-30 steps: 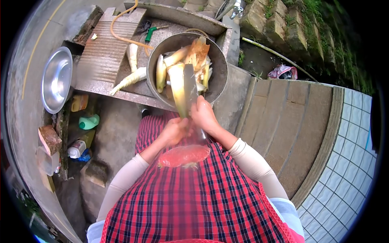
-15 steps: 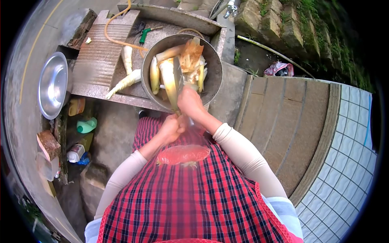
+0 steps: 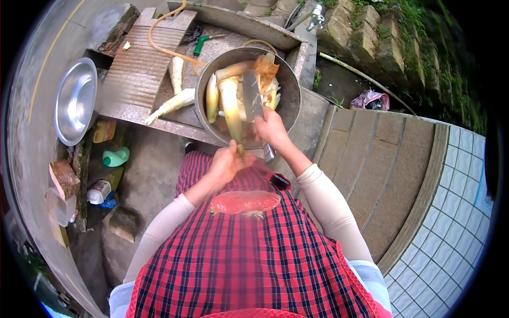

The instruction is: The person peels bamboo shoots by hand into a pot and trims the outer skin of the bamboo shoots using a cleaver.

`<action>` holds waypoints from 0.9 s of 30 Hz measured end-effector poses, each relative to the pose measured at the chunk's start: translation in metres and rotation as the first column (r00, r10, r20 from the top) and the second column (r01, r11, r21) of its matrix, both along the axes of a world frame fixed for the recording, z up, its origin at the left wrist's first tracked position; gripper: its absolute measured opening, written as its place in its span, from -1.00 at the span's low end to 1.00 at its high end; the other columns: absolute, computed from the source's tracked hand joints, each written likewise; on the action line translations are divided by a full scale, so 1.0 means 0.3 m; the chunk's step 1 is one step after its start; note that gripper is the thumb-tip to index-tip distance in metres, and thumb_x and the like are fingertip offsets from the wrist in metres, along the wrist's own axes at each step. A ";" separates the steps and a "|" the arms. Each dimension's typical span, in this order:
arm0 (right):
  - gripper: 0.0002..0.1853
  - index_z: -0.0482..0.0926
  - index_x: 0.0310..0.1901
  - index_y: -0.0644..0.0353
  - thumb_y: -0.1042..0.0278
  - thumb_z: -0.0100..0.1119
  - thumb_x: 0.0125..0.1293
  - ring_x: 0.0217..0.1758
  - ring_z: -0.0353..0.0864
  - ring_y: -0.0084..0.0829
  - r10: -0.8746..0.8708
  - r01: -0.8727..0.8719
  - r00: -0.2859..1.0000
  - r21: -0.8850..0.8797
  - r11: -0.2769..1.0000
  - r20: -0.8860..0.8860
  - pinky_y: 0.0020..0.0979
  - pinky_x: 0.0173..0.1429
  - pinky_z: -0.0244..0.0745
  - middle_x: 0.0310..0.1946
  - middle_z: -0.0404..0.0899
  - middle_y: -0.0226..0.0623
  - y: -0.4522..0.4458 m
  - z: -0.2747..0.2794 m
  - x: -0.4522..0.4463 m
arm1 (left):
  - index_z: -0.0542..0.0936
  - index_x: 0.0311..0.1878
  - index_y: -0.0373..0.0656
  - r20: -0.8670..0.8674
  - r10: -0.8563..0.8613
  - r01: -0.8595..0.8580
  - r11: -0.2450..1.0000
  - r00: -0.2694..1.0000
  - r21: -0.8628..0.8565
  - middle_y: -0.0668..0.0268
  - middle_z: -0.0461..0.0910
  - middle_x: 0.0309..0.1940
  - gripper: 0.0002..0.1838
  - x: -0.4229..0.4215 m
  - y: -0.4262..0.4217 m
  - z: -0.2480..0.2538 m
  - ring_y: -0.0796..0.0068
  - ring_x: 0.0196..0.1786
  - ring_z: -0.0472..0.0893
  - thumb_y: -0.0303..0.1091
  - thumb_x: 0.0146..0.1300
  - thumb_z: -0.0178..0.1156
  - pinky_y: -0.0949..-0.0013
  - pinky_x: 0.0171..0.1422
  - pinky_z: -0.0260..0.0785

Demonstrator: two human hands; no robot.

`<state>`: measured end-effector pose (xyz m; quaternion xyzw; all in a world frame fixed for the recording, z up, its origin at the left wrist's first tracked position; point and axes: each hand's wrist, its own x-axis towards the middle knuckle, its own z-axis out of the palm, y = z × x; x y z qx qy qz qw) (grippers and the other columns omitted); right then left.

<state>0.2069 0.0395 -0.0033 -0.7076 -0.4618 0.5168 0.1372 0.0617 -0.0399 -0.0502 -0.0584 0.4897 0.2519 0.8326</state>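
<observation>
My left hand point(image 3: 230, 161) is closed around the narrow lower end of a bamboo shoot point(image 3: 230, 100), whose thick pale end points away from me into a large metal pot point(image 3: 291, 106). In my right hand point(image 3: 272, 129) is a cleaver point(image 3: 252, 94), its broad grey blade turned partly flat, just right of the shoot. Whether the blade touches the shoot I cannot tell. Other shoots, such as a yellowish one point(image 3: 212, 98), and brown husk pieces point(image 3: 266, 71) lie inside the pot. The handle is mostly hidden by my fingers.
Two shoots, one of them long and pale point(image 3: 170, 105), lie left of the pot beside a ridged stone washboard point(image 3: 139, 66). A green spray nozzle point(image 3: 200, 46) and an orange hose point(image 3: 154, 42) are behind. A metal basin point(image 3: 76, 100) stands at left, stone steps point(image 3: 392, 153) at right.
My right hand has moved right with the cleaver, and the blade has turned from nearly edge-on beside the shoot to show its flat side. My left hand keeps its grip on the shoot.
</observation>
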 end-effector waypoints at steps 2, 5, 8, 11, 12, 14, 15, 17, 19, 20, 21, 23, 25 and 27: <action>-0.78 0.36 -0.22 0.46 0.42 -0.07 0.25 -0.72 0.54 -0.34 -0.034 0.034 0.997 0.013 0.999 -0.066 -0.31 -0.56 0.46 -0.63 0.52 -0.13 0.004 -0.008 0.034 | 0.41 -0.08 -0.33 0.006 -0.003 0.003 1.000 1.000 -0.006 0.04 0.57 -0.25 -0.53 0.002 0.023 0.029 0.14 -0.16 0.61 -0.04 0.47 -0.23 0.15 -0.04 0.48; -0.82 0.37 -0.26 0.38 0.41 -0.08 0.27 -0.72 0.48 -0.46 -0.067 0.069 0.997 0.028 0.997 -0.049 -0.40 -0.58 0.40 -0.63 0.48 -0.27 0.000 0.034 0.065 | 0.42 -0.10 -0.32 0.010 -0.003 0.003 1.000 1.000 0.015 0.05 0.57 -0.26 -0.54 -0.003 0.046 0.056 0.14 -0.20 0.62 -0.03 0.46 -0.22 0.16 -0.09 0.49; -0.84 0.37 -0.32 0.33 0.38 -0.08 0.28 -0.73 0.45 -0.52 -0.080 0.081 0.996 0.029 0.996 -0.039 -0.43 -0.59 0.36 -0.64 0.46 -0.34 -0.008 0.039 0.095 | 0.41 -0.04 -0.29 0.016 0.053 -0.054 0.998 0.998 0.027 0.06 0.58 -0.27 -0.53 -0.025 0.088 0.074 0.12 -0.23 0.62 -0.01 0.45 -0.20 0.14 -0.13 0.50; -0.83 0.36 -0.35 0.31 0.36 -0.06 0.28 -0.73 0.46 -0.52 -0.066 0.066 0.997 0.026 0.997 -0.027 -0.43 -0.59 0.37 -0.65 0.47 -0.34 -0.014 0.061 0.103 | 0.41 -0.01 -0.33 0.100 0.059 -0.064 0.997 0.993 0.047 0.06 0.57 -0.25 -0.39 -0.045 0.183 0.114 0.10 -0.17 0.62 0.16 0.38 -0.17 0.15 -0.07 0.50; -0.83 0.36 -0.36 0.31 0.36 -0.06 0.28 -0.73 0.46 -0.52 -0.063 0.063 0.998 0.030 0.998 -0.029 -0.43 -0.59 0.37 -0.65 0.47 -0.34 -0.016 0.052 0.105 | 0.41 0.00 -0.32 0.118 0.144 -0.148 0.989 0.983 0.028 0.05 0.56 -0.24 -0.38 -0.034 0.204 0.100 0.09 -0.17 0.60 0.17 0.38 -0.19 0.12 -0.05 0.48; -0.82 0.35 -0.37 0.30 0.35 -0.05 0.28 -0.72 0.47 -0.51 -0.063 0.064 0.997 0.029 0.998 -0.036 -0.42 -0.59 0.37 -0.65 0.48 -0.33 -0.016 0.050 0.102 | 0.39 0.03 -0.29 0.149 0.311 -0.312 0.950 0.939 -0.017 0.05 0.54 -0.21 -0.36 -0.005 0.230 0.056 0.07 -0.15 0.58 0.19 0.39 -0.24 0.07 0.00 0.45; -0.81 0.35 -0.37 0.30 0.34 -0.05 0.28 -0.72 0.48 -0.51 -0.067 0.068 0.997 0.025 0.997 -0.040 -0.42 -0.59 0.37 -0.65 0.48 -0.32 -0.011 0.053 0.097 | 0.41 -0.01 -0.25 0.105 0.336 -0.333 0.942 0.936 -0.041 0.13 0.52 -0.32 -0.35 0.005 0.239 0.054 0.19 -0.26 0.58 0.24 0.37 -0.26 0.22 -0.21 0.48; -0.80 0.38 -0.34 0.32 0.32 -0.05 0.29 -0.71 0.50 -0.50 -0.060 0.061 0.997 0.028 0.998 -0.042 -0.41 -0.55 0.39 -0.66 0.49 -0.30 -0.002 0.060 0.086 | 0.42 -0.09 -0.23 0.205 0.392 -0.383 0.920 0.897 -0.083 0.19 0.47 -0.41 -0.35 0.016 0.231 -0.010 0.30 -0.38 0.52 0.26 0.36 -0.27 0.34 -0.40 0.38; -0.78 0.39 -0.30 0.35 0.31 -0.05 0.29 -0.71 0.50 -0.48 -0.046 0.048 0.997 0.046 0.998 -0.058 -0.40 -0.52 0.40 -0.68 0.50 -0.28 0.015 0.071 0.068 | 0.41 -0.22 -0.20 0.139 0.426 -0.406 0.902 0.894 -0.149 0.27 0.36 -0.56 -0.36 0.046 0.208 -0.053 0.47 -0.60 0.35 0.29 0.35 -0.28 0.50 -0.65 0.10; -0.76 0.40 -0.28 0.36 0.30 -0.05 0.30 -0.70 0.50 -0.47 -0.038 0.041 0.997 0.054 0.998 -0.068 -0.39 -0.51 0.41 -0.68 0.50 -0.27 0.023 0.069 0.057 | 0.40 -0.23 -0.19 0.098 0.399 -0.388 0.915 0.912 -0.112 0.27 0.36 -0.57 -0.36 0.055 0.195 -0.049 0.48 -0.62 0.33 0.29 0.35 -0.28 0.50 -0.65 0.09; -0.73 0.41 -0.23 0.40 0.28 -0.05 0.31 -0.70 0.51 -0.45 -0.028 0.032 0.997 0.055 0.998 -0.076 -0.37 -0.48 0.42 -0.69 0.50 -0.25 0.032 0.061 0.047 | 0.40 -0.25 -0.19 0.057 0.373 -0.369 0.927 0.926 -0.074 0.27 0.35 -0.59 -0.37 0.059 0.180 -0.044 0.48 -0.65 0.31 0.29 0.35 -0.27 0.50 -0.65 0.09; -0.72 0.41 -0.24 0.41 0.28 -0.03 0.30 -0.69 0.52 -0.42 -0.026 0.028 0.998 0.040 0.999 -0.054 -0.36 -0.48 0.43 -0.68 0.51 -0.23 0.046 0.049 0.027 | 0.40 -0.25 -0.15 -0.011 0.339 -0.340 0.940 0.941 -0.039 0.30 0.33 -0.64 -0.39 0.064 0.164 -0.018 0.49 -0.70 0.27 0.29 0.35 -0.27 0.49 -0.65 0.08; -0.72 0.40 -0.22 0.42 0.29 -0.01 0.30 -0.69 0.53 -0.39 -0.025 0.025 1.000 0.038 0.999 -0.016 -0.34 -0.48 0.43 -0.64 0.52 -0.19 0.060 0.037 0.002 | 0.39 -0.25 -0.17 -0.017 0.341 -0.341 0.939 0.940 -0.039 0.34 0.32 -0.61 -0.38 0.072 0.148 0.027 0.55 -0.69 0.24 0.28 0.36 -0.31 0.53 -0.66 0.05; -0.72 0.39 -0.20 0.43 0.30 -0.01 0.29 -0.69 0.54 -0.38 -0.040 0.041 0.999 0.061 0.997 -0.015 -0.33 -0.49 0.44 -0.62 0.53 -0.17 0.074 -0.015 -0.004 | 0.43 -0.22 -0.16 0.016 0.334 -0.333 0.941 0.942 -0.055 0.38 0.35 -0.59 -0.38 0.088 0.122 0.039 0.59 -0.70 0.22 0.27 0.38 -0.33 0.56 -0.68 0.02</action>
